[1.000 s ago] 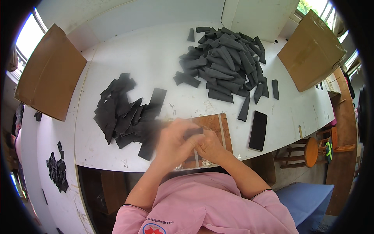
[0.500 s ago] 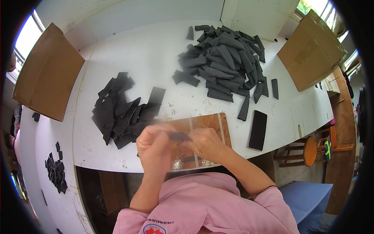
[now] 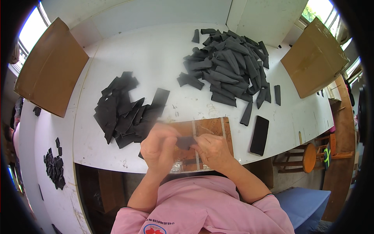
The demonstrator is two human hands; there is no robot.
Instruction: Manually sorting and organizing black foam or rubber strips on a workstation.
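Note:
Between my two hands is a small dark grey fabric piece (image 3: 184,143), held over a brown wooden board (image 3: 212,126) with pale strips across it. My left hand (image 3: 159,146), somewhat blurred, closes on the piece's left end. The right end is pinched by the fingers of my right hand (image 3: 212,150). Left of the board lies a pile of flat black fabric pieces (image 3: 120,109), close to my left hand. Farther back is a large heap of dark grey rolled, tube-like pieces (image 3: 230,66).
A black phone (image 3: 259,135) lies right of the board. Cardboard boxes stand at the left (image 3: 52,68) and right (image 3: 314,57) of the white table (image 3: 152,54). Small black pieces (image 3: 54,169) lie on the left side table. A wooden stool (image 3: 309,159) and a blue bin (image 3: 302,202) are at the right.
The held fabric piece now shows more of its flat face between my hands. Both hands have shifted slightly and remain on it. The whole view has tilted a little.

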